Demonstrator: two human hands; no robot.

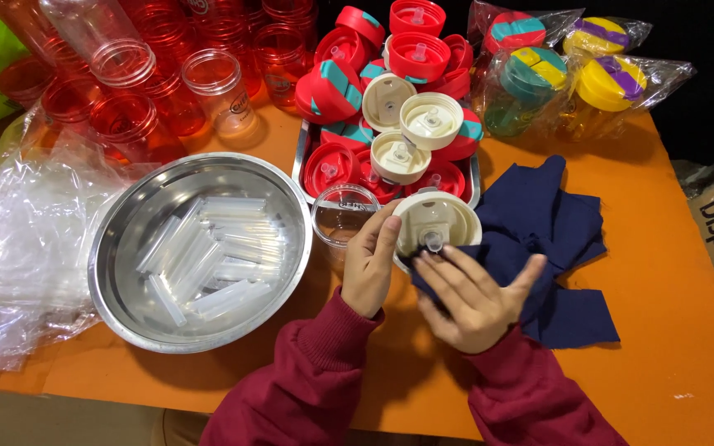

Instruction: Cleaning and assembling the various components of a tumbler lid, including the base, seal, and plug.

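Cream-white lid (437, 221) at centre, navy blue cloth (555, 239) at 3 o'clock, maroon sleeves (316, 380) at 6 o'clock, orange table (671, 314), silver steel bowl (126, 215) at 9 o'clock, red-and-teal lids (336, 87) at 12 o'clock, red transparent bottles (138, 124) at 11 o'clock

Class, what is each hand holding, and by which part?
Left hand grips the round cream plastic lid by its left rim; right hand presses dark blue cloth against its lower edge.
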